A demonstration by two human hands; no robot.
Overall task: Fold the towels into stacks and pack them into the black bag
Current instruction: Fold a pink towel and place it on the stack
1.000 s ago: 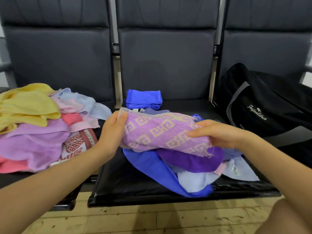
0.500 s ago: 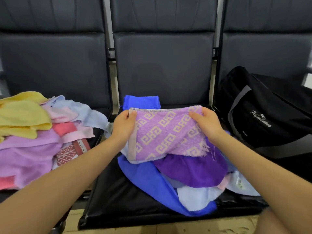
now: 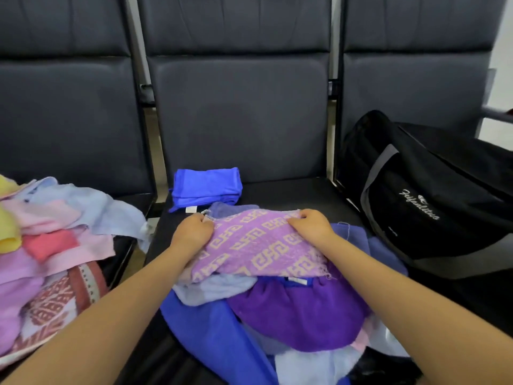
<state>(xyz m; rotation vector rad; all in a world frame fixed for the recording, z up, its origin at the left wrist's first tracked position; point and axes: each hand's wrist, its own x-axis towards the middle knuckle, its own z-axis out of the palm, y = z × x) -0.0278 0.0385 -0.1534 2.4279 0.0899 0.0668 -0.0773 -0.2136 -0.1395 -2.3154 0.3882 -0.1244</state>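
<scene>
A lilac towel with a beige key pattern [image 3: 258, 245] lies spread over a heap of blue and purple towels [image 3: 291, 315] on the middle seat. My left hand [image 3: 191, 232] grips its far left corner and my right hand [image 3: 311, 225] grips its far right corner, both pressed down toward the seat. Behind them sits a folded blue towel [image 3: 205, 187]. The black bag [image 3: 430, 195] rests on the right seat, its opening not visible.
A loose pile of pink, yellow, pale blue and red-patterned towels [image 3: 55, 245] covers the left seat. Dark padded seat backs [image 3: 238, 107] rise right behind. A gap with metal frame [image 3: 147, 212] separates the left and middle seats.
Both hands carried the patterned towel's far edge forward and down, so it now lies flatter over the heap, closer to the folded blue towel. The camera moved nearer.
</scene>
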